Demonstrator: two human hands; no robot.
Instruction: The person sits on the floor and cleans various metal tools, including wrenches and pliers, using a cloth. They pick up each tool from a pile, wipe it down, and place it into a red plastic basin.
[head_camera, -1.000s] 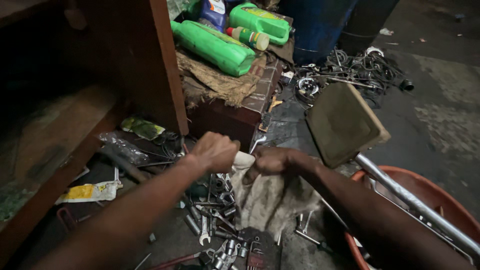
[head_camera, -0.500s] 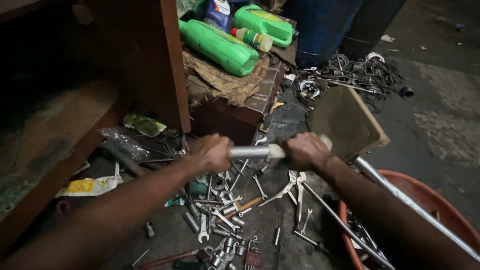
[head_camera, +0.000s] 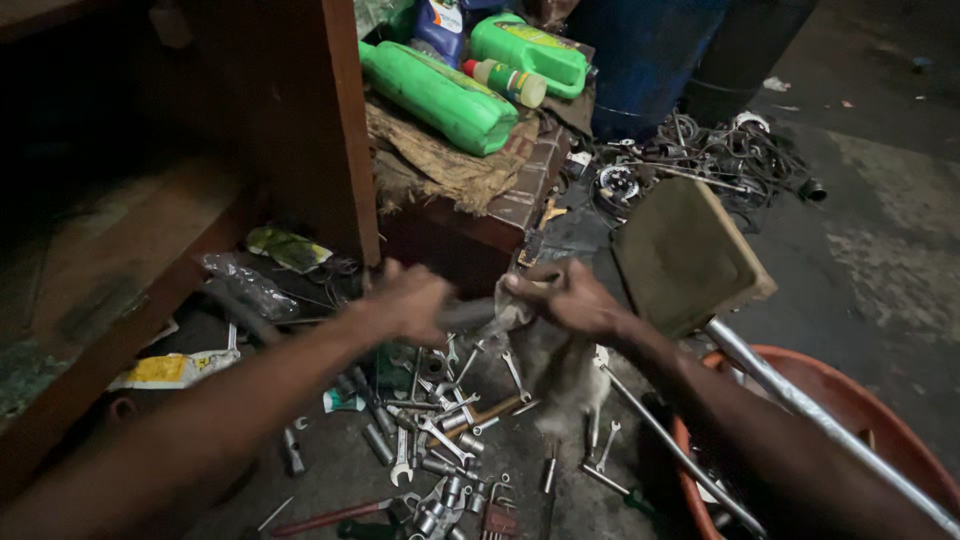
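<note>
Your left hand (head_camera: 405, 303) grips one end of the short metal rod (head_camera: 465, 314), same as half a second ago. Your right hand (head_camera: 570, 298) now pinches a grey rag (head_camera: 560, 375) around the other end (before, the rod shone bare). The rod sits between your hands, above the scattered wrenches (head_camera: 440, 430). Looks like wiping.

Dull metal wrenches (head_camera: 440, 420), glossy green plastic bottle (head_camera: 440, 95) — rough frayed sacking (head_camera: 440, 165), worn wood crate (head_camera: 500, 215).
</note>
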